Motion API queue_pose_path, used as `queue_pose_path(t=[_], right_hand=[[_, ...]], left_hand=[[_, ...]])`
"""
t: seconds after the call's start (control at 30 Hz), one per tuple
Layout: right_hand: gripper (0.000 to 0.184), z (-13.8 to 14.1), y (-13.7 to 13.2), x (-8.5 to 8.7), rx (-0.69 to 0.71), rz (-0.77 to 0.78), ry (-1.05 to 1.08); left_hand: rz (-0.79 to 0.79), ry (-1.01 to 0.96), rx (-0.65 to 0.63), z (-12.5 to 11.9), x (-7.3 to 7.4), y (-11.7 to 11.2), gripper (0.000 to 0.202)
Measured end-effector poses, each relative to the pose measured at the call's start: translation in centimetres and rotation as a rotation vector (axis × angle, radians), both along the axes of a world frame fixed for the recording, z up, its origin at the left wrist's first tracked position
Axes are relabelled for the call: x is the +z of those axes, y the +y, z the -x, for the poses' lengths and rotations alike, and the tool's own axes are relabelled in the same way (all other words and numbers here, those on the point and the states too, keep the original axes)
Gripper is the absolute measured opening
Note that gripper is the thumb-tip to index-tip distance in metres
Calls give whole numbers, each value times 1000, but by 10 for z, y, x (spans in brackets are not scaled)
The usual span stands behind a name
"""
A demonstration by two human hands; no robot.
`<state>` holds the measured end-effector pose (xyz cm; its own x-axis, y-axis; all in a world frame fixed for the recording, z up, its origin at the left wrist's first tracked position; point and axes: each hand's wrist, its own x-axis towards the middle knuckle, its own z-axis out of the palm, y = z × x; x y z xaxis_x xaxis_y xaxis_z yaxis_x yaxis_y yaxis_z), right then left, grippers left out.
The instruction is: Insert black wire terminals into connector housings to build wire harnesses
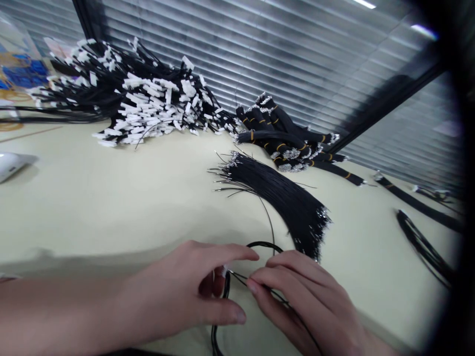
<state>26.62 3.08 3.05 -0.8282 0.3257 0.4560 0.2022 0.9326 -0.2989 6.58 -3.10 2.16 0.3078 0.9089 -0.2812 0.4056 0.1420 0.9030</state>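
Observation:
Near the bottom middle, my left hand [193,282] has its thumb and index finger apart. Its other fingers curl around a small white connector [224,270], mostly hidden, with a loop of black wires [226,287] hanging below it. Just to the right, my right hand [304,296] pinches a thin black wire [239,278] between thumb and fingertips. The metal-tipped end of that wire points at the connector; whether it touches is too small to tell. Beyond my right hand lies a loose, fanned bundle of black wires [278,193] with bare metal tips.
A large heap of black cables with white connectors [148,106] covers the back left. Banded black wire bundles [285,133] are stacked at the back right against the window blinds [260,49]. A coiled black cable [421,244] lies far right; a white device [13,164] sits at left.

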Motion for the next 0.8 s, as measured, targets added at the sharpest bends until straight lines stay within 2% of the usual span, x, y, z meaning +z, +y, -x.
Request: queue_pose_path(t=[0.57, 0.8], right_hand=[[8, -2, -3, 1, -7, 56, -23], [8, -2, -5, -5, -6, 49, -1]], left_hand=[[-23, 57, -18, 0, -1, -1, 53], [-47, 66, -27, -2, -1, 0, 54]])
